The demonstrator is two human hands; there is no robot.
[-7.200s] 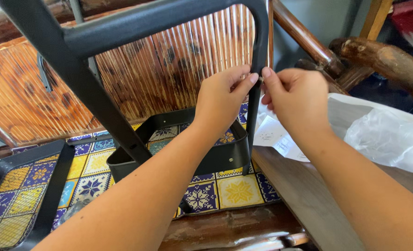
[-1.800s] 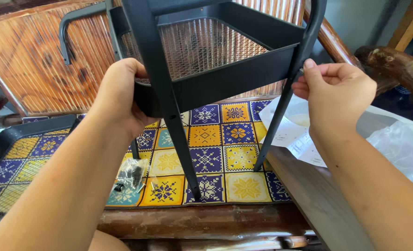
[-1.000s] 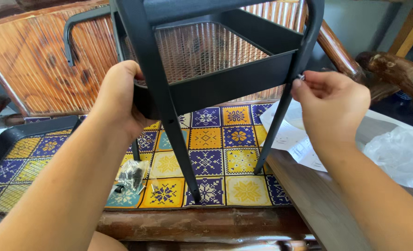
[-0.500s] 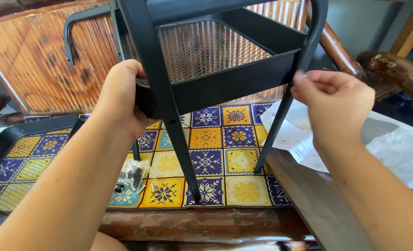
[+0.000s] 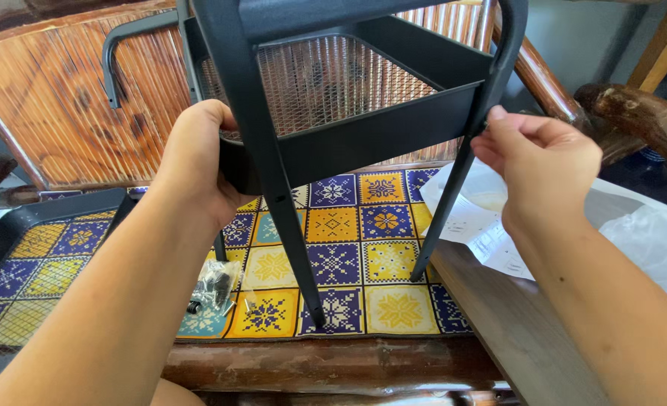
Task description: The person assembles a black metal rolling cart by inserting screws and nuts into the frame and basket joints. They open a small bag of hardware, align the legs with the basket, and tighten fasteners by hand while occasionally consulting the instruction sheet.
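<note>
Presently, a flat black mesh tray lies on the patterned tile mat, well left of the left hand. That hand is clamped on the near rim of the black metal rack, fingers curled over the edge beside the front leg. Below its wrist rests a small clear bag of dark hardware. To the right, the right hand has fingertips pinched together against the rear upright; what they pinch cannot be told. Under that forearm lie a printed paper sheet and clear plastic wrap.
</note>
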